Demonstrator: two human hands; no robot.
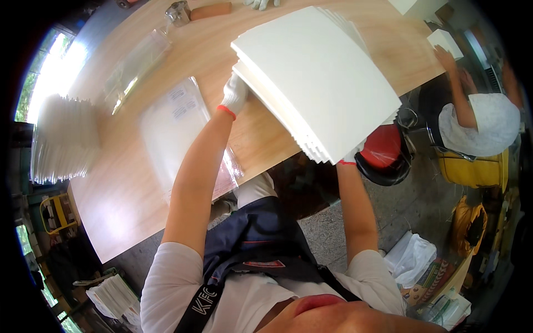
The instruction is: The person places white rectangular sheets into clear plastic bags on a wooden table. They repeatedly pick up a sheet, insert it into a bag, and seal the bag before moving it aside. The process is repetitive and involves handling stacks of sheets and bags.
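A thick stack of white boards (316,77) lies tilted over the table, its near corner sticking out past the front edge. My left hand (235,93), in a white glove with a red cuff, grips the stack's left side, its fingertips hidden by the boards. At the near right corner my right hand (353,154), gloved alike, holds the stack from the edge, mostly covered by it. Several layers show staggered along the near edge. Left of my left forearm, a pile of clear plastic bags (172,119) lies flat on the table.
A tape dispenser (179,13) and more clear plastic (139,66) are on the wooden table (119,213). A tall stack of thin sheets (65,139) stands at the left. A red stool (383,150) is beside the table. At the right a co-worker's hand (444,57) touches a white box.
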